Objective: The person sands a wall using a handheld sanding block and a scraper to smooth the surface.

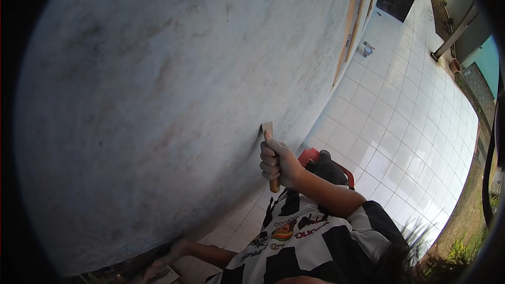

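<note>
My right hand [279, 164] is closed round the wooden handle of a scraper [274, 185]. Its thumb lies along the metal, and the flat blade touches the mottled grey-white wall [158, 100]. Low at the left, my left hand [167, 259] is in shadow close to the foot of the wall. A pale flat piece [169, 275] shows beside its fingers, which are too dim to tell whether they grip it.
Beyond my right arm are a red object [309, 155] and a dark shape on the white tiled floor [389, 121]. A small cup [367, 51] stands farther off near the door frame [347, 31]. A post [455, 34] and a plant pot [455, 66] are at the upper right.
</note>
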Demonstrator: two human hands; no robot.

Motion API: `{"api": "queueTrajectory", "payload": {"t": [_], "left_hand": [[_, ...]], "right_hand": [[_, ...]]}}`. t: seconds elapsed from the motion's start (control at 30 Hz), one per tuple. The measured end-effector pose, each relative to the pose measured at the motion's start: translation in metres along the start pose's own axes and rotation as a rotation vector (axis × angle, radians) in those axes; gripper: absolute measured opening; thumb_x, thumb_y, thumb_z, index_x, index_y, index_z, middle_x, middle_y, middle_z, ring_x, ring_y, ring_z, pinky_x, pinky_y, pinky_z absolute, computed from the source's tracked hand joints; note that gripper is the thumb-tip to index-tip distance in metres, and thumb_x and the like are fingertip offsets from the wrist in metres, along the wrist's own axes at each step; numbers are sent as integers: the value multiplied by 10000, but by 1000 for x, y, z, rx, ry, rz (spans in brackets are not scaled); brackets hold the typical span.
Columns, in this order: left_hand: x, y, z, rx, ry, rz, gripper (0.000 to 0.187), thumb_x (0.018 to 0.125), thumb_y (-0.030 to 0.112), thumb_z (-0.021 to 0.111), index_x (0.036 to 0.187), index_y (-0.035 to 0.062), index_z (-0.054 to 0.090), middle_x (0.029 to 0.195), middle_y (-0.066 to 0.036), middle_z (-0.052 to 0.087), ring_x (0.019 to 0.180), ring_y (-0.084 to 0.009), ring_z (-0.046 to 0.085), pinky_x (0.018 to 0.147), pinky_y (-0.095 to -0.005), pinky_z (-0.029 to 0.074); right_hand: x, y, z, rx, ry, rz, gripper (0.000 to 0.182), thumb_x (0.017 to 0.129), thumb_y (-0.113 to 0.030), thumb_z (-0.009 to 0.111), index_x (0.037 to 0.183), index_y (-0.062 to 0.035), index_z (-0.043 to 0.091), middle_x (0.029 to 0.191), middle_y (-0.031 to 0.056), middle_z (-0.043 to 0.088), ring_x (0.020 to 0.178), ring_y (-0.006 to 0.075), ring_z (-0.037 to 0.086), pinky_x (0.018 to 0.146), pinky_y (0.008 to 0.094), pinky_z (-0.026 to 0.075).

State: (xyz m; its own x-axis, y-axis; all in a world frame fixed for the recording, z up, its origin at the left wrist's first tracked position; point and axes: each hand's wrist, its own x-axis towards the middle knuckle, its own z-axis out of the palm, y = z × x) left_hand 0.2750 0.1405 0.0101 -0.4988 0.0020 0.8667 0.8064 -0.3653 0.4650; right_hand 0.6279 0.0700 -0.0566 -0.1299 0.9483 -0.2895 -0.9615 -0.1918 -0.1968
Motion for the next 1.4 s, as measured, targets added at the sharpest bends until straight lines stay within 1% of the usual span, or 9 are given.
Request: {"api": "queueTrajectory", "payload": {"t": [0.33, 0.4, 0.5, 0.57, 0.8, 0.9, 1.0, 1.2, 1.4], "left_hand": [[4, 14, -10, -93, 51, 4, 706, 1035, 500, 363, 1393, -106, 308, 1425, -263, 366, 1306, -319, 409, 1097, -432, 343], [4, 15, -11, -104, 66, -5, 703, 1035, 498, 364, 1391, -106, 310, 1423, -262, 368, 1305, -318, 411, 1096, -431, 345], [4, -4, -19, -168, 25, -166, 639, 1045, 448, 384, 1350, -112, 347, 1391, -239, 392, 1268, -286, 429, 1073, -410, 380], [5, -7, -23, -115, 22, 20, 620, 1048, 446, 376, 1304, -118, 369, 1361, -235, 407, 1235, -274, 449, 1053, -403, 404], [3, 0, -19, -138, -13, -72, 648, 1047, 465, 361, 1302, -130, 364, 1356, -241, 411, 1222, -280, 458, 1027, -410, 419], [7, 18, -19, -75, -7, 17, 658, 1044, 479, 345, 1278, -134, 397, 1316, -245, 449, 1186, -285, 484, 1018, -408, 425], [5, 25, -13, -47, 19, 64, 668, 1043, 489, 335, 1261, -136, 419, 1290, -247, 475, 1162, -289, 501, 1011, -408, 429], [1, 4, -23, -62, -23, -194, 672, 1047, 482, 316, 1246, -149, 430, 1285, -260, 477, 1163, -301, 500, 1010, -417, 417], [9, 31, -12, 192, 83, 128, 712, 1045, 480, 316, 1340, -166, 371, 1366, -308, 398, 1276, -344, 414, 1069, -439, 358]], "right_hand": [[3, -3, -7, -87, 0, -54, 492, 1012, -543, 427, 680, -187, 355, 552, -83, 209, 437, 57, 185, 405, 236, 155], [3, 6, -14, -185, 0, 41, 486, 1013, -533, 435, 685, -182, 368, 550, -84, 221, 435, 54, 201, 406, 233, 161], [6, 2, -17, -177, -16, -19, 480, 1013, -527, 443, 689, -179, 379, 549, -85, 234, 433, 54, 215, 405, 233, 167], [4, -1, -14, -164, -21, -52, 479, 1011, -526, 447, 690, -177, 380, 548, -84, 234, 433, 54, 215, 405, 234, 169], [3, -4, -9, -182, 8, -28, 483, 1010, -529, 449, 685, -181, 372, 546, -86, 229, 428, 53, 206, 399, 239, 169], [6, -18, -7, -184, -24, -124, 489, 1000, -541, 463, 682, -183, 366, 546, -90, 227, 428, 51, 200, 399, 240, 164], [-2, -2, -10, -169, 19, -10, 489, 1004, -537, 458, 681, -183, 364, 545, -92, 224, 429, 50, 196, 399, 238, 160], [2, -18, -12, -209, -11, -58, 495, 994, -552, 470, 680, -183, 369, 544, -94, 224, 429, 49, 196, 400, 238, 161], [-1, -15, -8, -253, 53, -13, 491, 995, -546, 473, 678, -184, 374, 547, -90, 232, 430, 50, 202, 399, 233, 161]]}}
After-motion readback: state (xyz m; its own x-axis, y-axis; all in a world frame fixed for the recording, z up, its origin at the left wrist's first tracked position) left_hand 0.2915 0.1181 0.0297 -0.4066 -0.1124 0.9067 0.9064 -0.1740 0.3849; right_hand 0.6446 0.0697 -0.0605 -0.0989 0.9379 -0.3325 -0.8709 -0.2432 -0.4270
